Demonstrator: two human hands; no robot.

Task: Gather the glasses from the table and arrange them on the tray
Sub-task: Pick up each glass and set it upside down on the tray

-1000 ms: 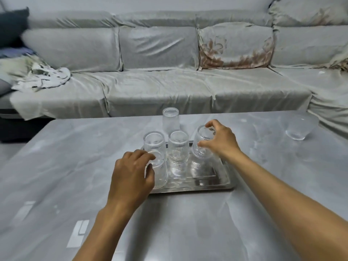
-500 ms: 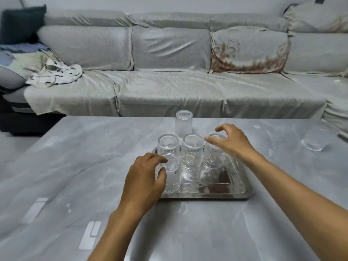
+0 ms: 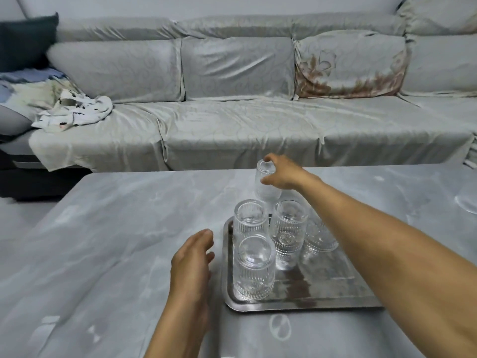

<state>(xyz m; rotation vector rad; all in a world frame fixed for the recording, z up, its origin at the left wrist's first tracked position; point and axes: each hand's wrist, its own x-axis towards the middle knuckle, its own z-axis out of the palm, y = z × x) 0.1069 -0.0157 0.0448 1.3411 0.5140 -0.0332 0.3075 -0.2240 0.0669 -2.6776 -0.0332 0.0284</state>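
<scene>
A steel tray (image 3: 296, 304) lies on the grey table. Several ribbed clear glasses stand on it: one at the front left (image 3: 254, 270), one behind it (image 3: 250, 218), one in the middle (image 3: 289, 228), and one at the right (image 3: 320, 236), partly hidden by my right forearm. Just beyond the tray's far edge is one more glass (image 3: 267, 187), upside down. My right hand (image 3: 284, 174) is closed around it, forefinger on its top and thumb on its side. My left hand (image 3: 193, 257) hovers open just left of the tray, holding nothing.
A clear glass bowl (image 3: 467, 202) sits at the table's right edge. A grey covered sofa (image 3: 232, 125) runs along behind the table, with a crumpled cloth (image 3: 74, 112) on its left seat. A round water mark (image 3: 280, 326) shows in front of the tray.
My left hand has let go of the front left glass and drawn back to the left. My right hand has left the right glass on the tray and reached back to the upturned glass.
</scene>
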